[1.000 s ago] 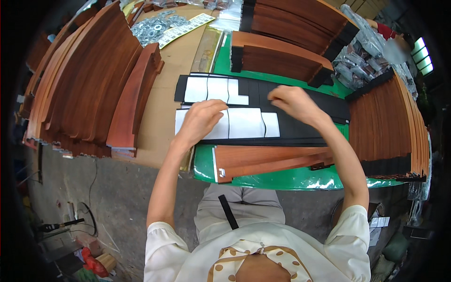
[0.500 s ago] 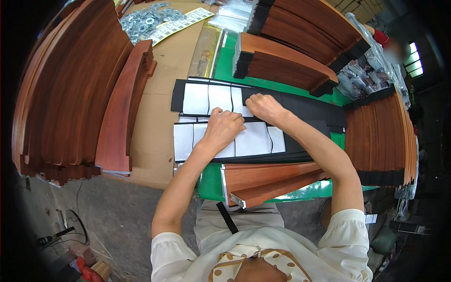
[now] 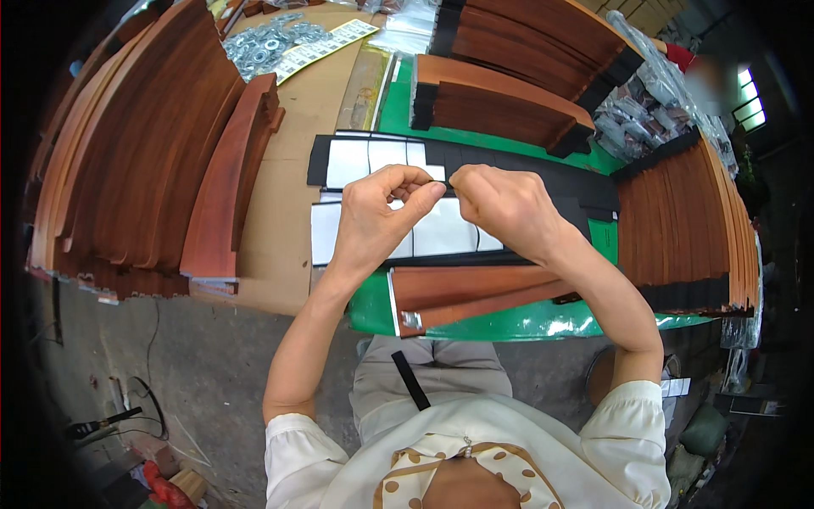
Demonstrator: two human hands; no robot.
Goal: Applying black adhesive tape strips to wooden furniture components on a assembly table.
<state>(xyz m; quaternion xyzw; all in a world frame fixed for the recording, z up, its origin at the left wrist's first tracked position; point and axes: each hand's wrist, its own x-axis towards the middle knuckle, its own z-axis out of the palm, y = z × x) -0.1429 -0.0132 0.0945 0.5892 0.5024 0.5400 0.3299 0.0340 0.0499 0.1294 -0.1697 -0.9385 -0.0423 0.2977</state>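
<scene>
My left hand (image 3: 381,212) and my right hand (image 3: 513,208) are raised, fingertips nearly meeting above the middle of the work surface. Both are closed in a pinch on a small dark piece (image 3: 447,184) that shows between them; most of it is hidden by the fingers. Beneath lie black flat strips (image 3: 551,182) in two rows, their left parts covered by white backing sheets (image 3: 348,163). The nearer white sheets (image 3: 437,237) are partly hidden by my hands.
Reddish-brown wooden boards (image 3: 153,161) stand stacked at the left, with more boards (image 3: 678,220) at the right and a shaped board (image 3: 500,106) behind. Nearer me lie wooden pieces (image 3: 466,293) on the green tabletop (image 3: 365,310). Metal rings (image 3: 263,47) are heaped at the far left.
Both hands have lifted off the black strips and come together, turning so their fingertips face each other. A small dark piece now shows between them. The whole view has shifted slightly.
</scene>
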